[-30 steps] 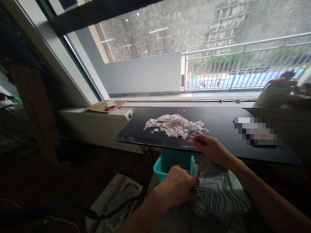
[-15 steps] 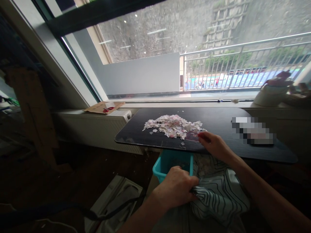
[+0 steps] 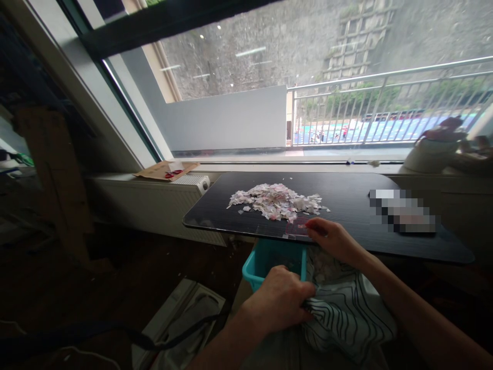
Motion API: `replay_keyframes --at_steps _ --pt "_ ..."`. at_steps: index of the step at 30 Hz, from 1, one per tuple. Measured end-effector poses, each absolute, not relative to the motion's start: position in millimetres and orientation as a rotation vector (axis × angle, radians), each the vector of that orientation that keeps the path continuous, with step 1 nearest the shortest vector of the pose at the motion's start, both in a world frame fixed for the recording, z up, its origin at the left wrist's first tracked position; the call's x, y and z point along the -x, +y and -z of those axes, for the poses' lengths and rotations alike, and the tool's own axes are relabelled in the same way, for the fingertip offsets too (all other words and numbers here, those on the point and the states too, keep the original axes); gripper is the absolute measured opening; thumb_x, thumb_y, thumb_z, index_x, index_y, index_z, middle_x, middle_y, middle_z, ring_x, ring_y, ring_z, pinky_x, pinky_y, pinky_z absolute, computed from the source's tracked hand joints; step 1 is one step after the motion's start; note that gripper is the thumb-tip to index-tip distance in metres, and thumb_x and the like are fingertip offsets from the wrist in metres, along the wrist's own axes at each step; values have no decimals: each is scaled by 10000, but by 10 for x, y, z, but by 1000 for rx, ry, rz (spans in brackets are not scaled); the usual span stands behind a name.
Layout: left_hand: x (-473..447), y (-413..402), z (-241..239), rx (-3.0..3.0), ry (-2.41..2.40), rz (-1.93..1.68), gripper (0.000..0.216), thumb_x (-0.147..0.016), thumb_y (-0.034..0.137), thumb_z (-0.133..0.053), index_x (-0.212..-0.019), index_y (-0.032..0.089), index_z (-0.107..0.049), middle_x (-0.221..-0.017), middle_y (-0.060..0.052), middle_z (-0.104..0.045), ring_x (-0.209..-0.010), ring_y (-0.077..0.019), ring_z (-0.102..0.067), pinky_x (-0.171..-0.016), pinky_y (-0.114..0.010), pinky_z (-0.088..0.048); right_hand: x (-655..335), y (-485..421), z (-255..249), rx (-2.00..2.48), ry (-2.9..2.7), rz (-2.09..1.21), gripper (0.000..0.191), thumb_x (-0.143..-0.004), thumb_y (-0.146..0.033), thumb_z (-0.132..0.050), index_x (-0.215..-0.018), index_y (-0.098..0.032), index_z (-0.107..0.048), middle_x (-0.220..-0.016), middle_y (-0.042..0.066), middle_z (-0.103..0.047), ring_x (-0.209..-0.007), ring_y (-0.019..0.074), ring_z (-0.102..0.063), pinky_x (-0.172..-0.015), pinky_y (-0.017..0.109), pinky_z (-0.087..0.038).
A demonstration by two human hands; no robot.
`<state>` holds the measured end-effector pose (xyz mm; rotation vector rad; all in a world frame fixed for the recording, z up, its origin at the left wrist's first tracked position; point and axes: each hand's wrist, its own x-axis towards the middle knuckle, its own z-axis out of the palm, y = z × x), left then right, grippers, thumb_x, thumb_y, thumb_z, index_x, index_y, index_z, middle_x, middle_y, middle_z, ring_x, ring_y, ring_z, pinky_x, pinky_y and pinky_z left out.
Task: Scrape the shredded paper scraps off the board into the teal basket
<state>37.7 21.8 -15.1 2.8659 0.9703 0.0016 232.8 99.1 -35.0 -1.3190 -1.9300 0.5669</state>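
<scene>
Right hand (image 3: pixel 333 239), right of centre: thumb and fingertips pinch a clear pinkish card (image 3: pixel 297 227) at the near edge of the black table (image 3: pixel 346 200). Paper scraps (image 3: pixel 277 201) lie heaped at frame centre, just beyond the card. Left hand (image 3: pixel 279 297), lower centre: fingers curled (tips partly hidden) on striped cloth (image 3: pixel 352 311), beside a turquoise bin (image 3: pixel 250 269).

Bin (image 3: pixel 250 278): teal plastic, open top, upright; contents too dark to make out. Paper scraps (image 3: pixel 277 198): white with pinkish bits, loose low heap, ragged edges, a few strays, beyond the bin. Card (image 3: pixel 296 227): thin, see-through, pink-tinted, just past the bin's far right corner. Cloth (image 3: pixel 350 311): pale, dark wavy stripes, rumpled, right of the bin.
</scene>
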Motion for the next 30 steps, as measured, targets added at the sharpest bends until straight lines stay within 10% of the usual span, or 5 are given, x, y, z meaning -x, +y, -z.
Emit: replay_keyframes --at_steps 30 --pt "-225 137 232 -2582 1128 173 233 -695 389 -720 -831 217 -643 -655 -6 -559 -650 -190 -546 -804 -336 -425 -2552 1307 423 1447 -1578 -491 196 -807 -302 -506 -922 -199 -627 -800 46 -699 -687 179 -640 -642 278 -478"
